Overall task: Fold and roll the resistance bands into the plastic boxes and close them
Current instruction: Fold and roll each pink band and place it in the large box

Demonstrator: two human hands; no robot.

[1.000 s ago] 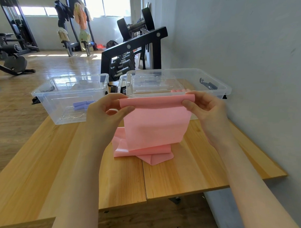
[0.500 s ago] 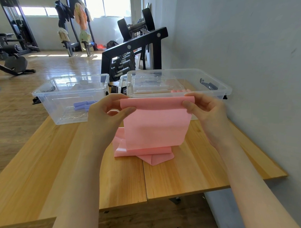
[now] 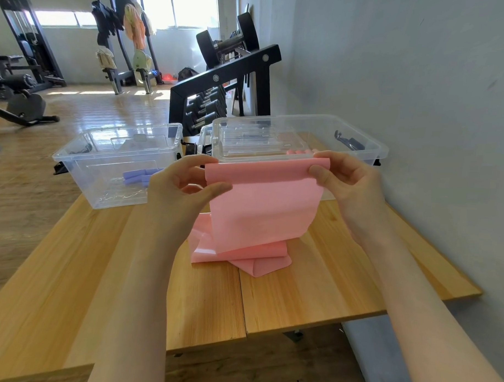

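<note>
A pink resistance band (image 3: 261,208) hangs from both my hands above the wooden table (image 3: 313,284), its lower end lying crumpled on the wood. My left hand (image 3: 179,188) pinches the band's top left corner and my right hand (image 3: 348,180) pinches the top right corner, where the top edge is turned over into a narrow fold. Behind the band stand two clear plastic boxes. The left box (image 3: 83,167) is open and holds rolled purple bands (image 3: 140,176). The right box (image 3: 361,143) holds pink rolls (image 3: 299,152) and clear lids.
A grey wall (image 3: 419,111) runs close along the table's right side. A black dumbbell rack (image 3: 220,87) stands just behind the boxes. Gym machines and a wooden floor fill the far left. The table's near edge is below my forearms.
Almost nothing has shifted; both hands keep hold of the band's top edge at the same height, with only a slight adjustment of the fingers.
</note>
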